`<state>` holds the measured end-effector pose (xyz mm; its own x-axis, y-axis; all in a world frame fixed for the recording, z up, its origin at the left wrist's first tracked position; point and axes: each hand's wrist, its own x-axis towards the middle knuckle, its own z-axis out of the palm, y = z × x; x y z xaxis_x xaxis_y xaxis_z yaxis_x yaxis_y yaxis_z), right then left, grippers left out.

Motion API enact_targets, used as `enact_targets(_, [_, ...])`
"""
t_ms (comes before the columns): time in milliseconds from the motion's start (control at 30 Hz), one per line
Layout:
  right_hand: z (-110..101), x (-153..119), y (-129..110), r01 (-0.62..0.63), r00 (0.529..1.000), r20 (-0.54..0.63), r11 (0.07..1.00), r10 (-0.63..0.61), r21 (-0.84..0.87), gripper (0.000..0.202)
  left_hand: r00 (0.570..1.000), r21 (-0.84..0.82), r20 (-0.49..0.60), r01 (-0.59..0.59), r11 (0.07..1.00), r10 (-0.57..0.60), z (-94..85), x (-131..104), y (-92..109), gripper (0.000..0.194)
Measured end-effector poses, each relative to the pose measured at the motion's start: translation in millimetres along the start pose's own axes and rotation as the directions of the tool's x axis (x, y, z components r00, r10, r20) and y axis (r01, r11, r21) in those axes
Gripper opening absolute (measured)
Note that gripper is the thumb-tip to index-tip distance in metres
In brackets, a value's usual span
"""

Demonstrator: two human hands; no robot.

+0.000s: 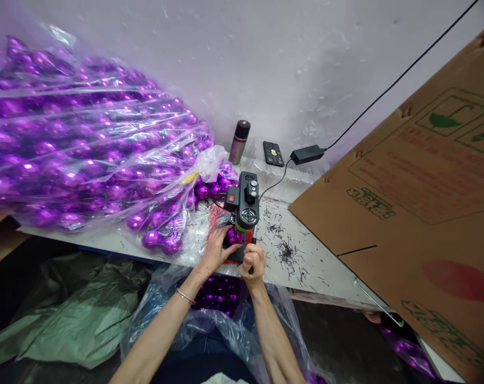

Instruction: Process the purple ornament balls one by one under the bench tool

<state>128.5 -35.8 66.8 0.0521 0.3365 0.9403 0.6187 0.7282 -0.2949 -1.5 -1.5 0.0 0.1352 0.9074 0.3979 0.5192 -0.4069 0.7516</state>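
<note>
A small black bench drill machine (pixel 249 200) with a red switch stands on the white table. Under its head sits a shiny purple ball (pixel 234 236), held between the thumb and fingers of my left hand (pixel 218 249). My right hand (pixel 253 260) is wrapped round the black lever handle (pixel 252 241) at the machine's right side. Red material (pixel 217 214) lies beneath the machine's base. Black shavings (pixel 287 250) are scattered to the right of it.
A large clear bag of purple balls (pixel 86 144) fills the left. Behind the machine are a bottle (pixel 239 142), a phone (pixel 273 153) and a power adapter (pixel 307 154) with its cord. A cardboard box (pixel 418 213) stands right. An open bag with purple balls (pixel 218 293) is below my hands.
</note>
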Motion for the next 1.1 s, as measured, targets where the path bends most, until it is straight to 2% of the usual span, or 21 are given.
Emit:
enact_targets(133, [-3, 18, -12, -0.094, 0.995, -0.027, 0.996, 0.094, 0.006, 0.033, 1.000, -0.027, 0.010, 0.018, 0.999, -0.018, -3.2, 6, 2, 0.055])
enact_targets(200, [-7, 38, -22, -0.227, 0.973, -0.042, 0.974, 0.228, 0.026, 0.032, 0.999, -0.046, 0.012, 0.040, 0.998, -0.040, -4.8, 7, 3, 0.056])
enact_targets(267, [-11, 59, -32, -0.371, 0.928, 0.007, 0.927, 0.371, 0.052, 0.033, 0.998, -0.056, -0.012, 0.056, 0.997, -0.057, -5.7, -1, 4, 0.058])
enact_targets(333, [-15, 74, -37, -0.403, 0.915, 0.050, 0.913, 0.400, 0.064, 0.033, 0.999, -0.037, -0.045, 0.030, 0.999, -0.031, -6.0, -20, 7, 0.060])
enact_targets(400, [-18, 79, -39, -0.384, 0.923, 0.067, 0.921, 0.380, 0.071, 0.034, 0.998, 0.017, -0.034, -0.056, 0.998, 0.057, -6.5, -51, 12, 0.064])
enact_targets(500, [-19, 69, -36, -0.317, 0.947, 0.065, 0.946, 0.313, 0.061, 0.033, 0.970, 0.094, 0.098, -0.232, 0.968, 0.222, -9.8, -97, 23, 0.086])
enact_targets(567, [-18, 60, -33, -0.279, 0.959, 0.060, 0.959, 0.276, 0.047, 0.031, 0.940, 0.102, 0.178, -0.311, 0.945, 0.290, -15.3, -107, 28, 0.100])
enact_targets(600, [-18, 56, -32, -0.267, 0.963, 0.059, 0.963, 0.264, 0.043, 0.030, 0.936, 0.106, 0.183, -0.323, 0.941, 0.300, -19.6, -103, 29, 0.097])
enact_targets(667, [-17, 53, -31, -0.249, 0.967, 0.059, 0.968, 0.247, 0.038, 0.029, 0.960, 0.143, 0.106, -0.274, 0.951, 0.260, -31.2, -72, 24, 0.075])
enact_targets(733, [-16, 53, -32, -0.236, 0.971, 0.057, 0.971, 0.234, 0.039, 0.030, 0.989, 0.213, -0.070, -0.116, 0.970, 0.134, -45.1, -19, 12, 0.059])
enact_targets(800, [-16, 54, -32, -0.230, 0.972, 0.051, 0.972, 0.228, 0.038, 0.031, 0.985, 0.268, -0.174, 0.056, 0.962, -0.009, -57.8, 41, -4, 0.053])
enact_targets(833, [-16, 54, -33, -0.231, 0.972, 0.052, 0.972, 0.229, 0.035, 0.032, 0.980, 0.293, -0.188, 0.118, 0.949, -0.064, -62.7, 69, -13, 0.052])
enact_targets(900, [-17, 54, -33, -0.229, 0.972, 0.060, 0.973, 0.227, 0.025, 0.031, 0.980, 0.357, -0.138, 0.187, 0.915, -0.147, -68.8, 114, -27, 0.049])
enact_targets(1000, [-19, 53, -32, -0.213, 0.973, 0.090, 0.977, 0.211, 0.021, 0.031, 0.977, 0.402, -0.081, 0.213, 0.891, -0.197, -70.5, 148, -37, 0.042])
enact_targets(1100, [-20, 54, -31, -0.190, 0.978, 0.095, 0.981, 0.186, 0.029, 0.030, 0.978, 0.403, -0.061, 0.206, 0.892, -0.198, -72.5, 152, -37, 0.037])
